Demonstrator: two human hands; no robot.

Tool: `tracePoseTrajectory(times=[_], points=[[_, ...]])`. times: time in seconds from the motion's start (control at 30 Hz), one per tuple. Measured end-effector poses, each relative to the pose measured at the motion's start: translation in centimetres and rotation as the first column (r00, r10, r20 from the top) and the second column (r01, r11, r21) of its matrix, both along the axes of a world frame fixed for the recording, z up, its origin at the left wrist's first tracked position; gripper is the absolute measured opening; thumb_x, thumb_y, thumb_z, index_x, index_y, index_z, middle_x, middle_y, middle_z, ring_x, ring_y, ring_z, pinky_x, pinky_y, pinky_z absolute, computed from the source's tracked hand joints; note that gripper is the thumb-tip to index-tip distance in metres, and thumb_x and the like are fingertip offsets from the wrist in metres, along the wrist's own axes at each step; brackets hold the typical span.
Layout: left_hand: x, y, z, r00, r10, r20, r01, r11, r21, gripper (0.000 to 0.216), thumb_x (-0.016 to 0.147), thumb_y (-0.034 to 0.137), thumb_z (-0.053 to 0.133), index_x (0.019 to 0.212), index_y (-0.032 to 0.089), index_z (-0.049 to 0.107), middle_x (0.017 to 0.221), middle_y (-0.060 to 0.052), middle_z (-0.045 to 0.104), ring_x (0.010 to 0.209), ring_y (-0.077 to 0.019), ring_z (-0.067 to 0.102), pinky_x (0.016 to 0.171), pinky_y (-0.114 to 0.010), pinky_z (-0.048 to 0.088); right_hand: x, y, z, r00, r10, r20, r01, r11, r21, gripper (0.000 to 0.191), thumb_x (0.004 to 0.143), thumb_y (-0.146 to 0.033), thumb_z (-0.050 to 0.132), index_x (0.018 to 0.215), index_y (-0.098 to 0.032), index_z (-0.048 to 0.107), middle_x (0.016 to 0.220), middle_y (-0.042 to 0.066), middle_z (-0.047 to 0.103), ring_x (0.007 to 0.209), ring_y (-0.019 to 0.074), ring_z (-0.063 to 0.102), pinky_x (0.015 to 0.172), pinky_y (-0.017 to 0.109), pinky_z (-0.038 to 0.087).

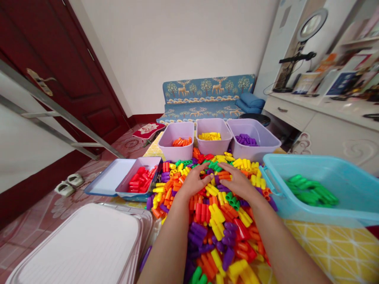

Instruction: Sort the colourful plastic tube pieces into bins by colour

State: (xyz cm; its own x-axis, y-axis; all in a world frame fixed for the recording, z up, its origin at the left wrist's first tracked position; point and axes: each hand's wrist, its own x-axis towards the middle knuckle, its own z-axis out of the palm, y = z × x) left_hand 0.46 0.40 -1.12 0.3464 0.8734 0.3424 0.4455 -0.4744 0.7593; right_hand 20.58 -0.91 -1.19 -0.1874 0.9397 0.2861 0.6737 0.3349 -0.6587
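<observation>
The green pieces (215,166) lie at and between the fingertips of the left hand (195,181) and right hand (238,182), about equally near both, whose loosely spread fingers clasp nothing visible.

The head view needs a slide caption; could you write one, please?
Left hand and right hand, open over a multicoloured heap of pieces, near five containers, each holding one colour.
</observation>
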Motion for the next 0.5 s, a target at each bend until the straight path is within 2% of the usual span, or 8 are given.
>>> tracePoseTrajectory(times=[0.13,0.27,0.4,0.5], points=[[0.0,-0.2,0.3,0.998,-0.037,0.054,0.039,0.999,-0.033,0.054,0.077,0.026,0.064,0.13,0.021,0.055,0.125,-0.009,0.063,0.109,-0.0252,0.059,0.098,-0.04,0.044,-1.4,-1.0,1.6,0.997,0.072,-0.042,-0.073,0.997,-0.029,0.056,0.069,-0.01,0.056,0.123,-0.026,0.061,0.145,0.008,0.043,0.127,0.0257,0.049,0.108,0.046,0.036],[0.0,-0.3,0.7,0.973,-0.044,0.229,0.064,0.995,-0.08,0.056,0.074,0.016,0.063,0.129,0.02,0.056,0.114,-0.006,0.067,0.096,-0.0197,0.063,0.087,-0.031,0.049,-2.4,-1.7,2.9,0.981,0.126,-0.147,-0.123,0.992,0.025,0.048,0.069,-0.009,0.057,0.114,-0.023,0.065,0.137,0.008,0.051,0.127,0.0223,0.048,0.11,0.041,0.034],[0.0,-0.4,1.1,0.922,-0.003,0.386,0.051,0.992,-0.114,0.044,0.075,0.022,0.067,0.118,0.017,0.064,0.094,-0.005,0.071,0.083,-0.0167,0.063,0.077,-0.026,0.05,-2.9,-1.8,3.4,0.965,0.123,-0.23,-0.1,0.989,0.109,0.039,0.074,-0.014,0.058,0.111,-0.022,0.065,0.121,0.007,0.06,0.115,0.02,0.055,0.103,0.038,0.04],[0.0,-0.4,1.2,0.897,0.006,0.442,0.065,0.987,-0.146,0.036,0.074,0.031,0.07,0.106,0.014,0.068,0.083,-0.005,0.071,0.075,-0.0151,0.063,0.072,-0.024,0.049,-3.1,-1.9,3.4,0.967,0.101,-0.236,-0.08,0.992,0.096,0.035,0.077,-0.02,0.061,0.111,-0.022,0.065,0.113,0.006,0.065,0.105,0.0201,0.06,0.095,0.036,0.045]])
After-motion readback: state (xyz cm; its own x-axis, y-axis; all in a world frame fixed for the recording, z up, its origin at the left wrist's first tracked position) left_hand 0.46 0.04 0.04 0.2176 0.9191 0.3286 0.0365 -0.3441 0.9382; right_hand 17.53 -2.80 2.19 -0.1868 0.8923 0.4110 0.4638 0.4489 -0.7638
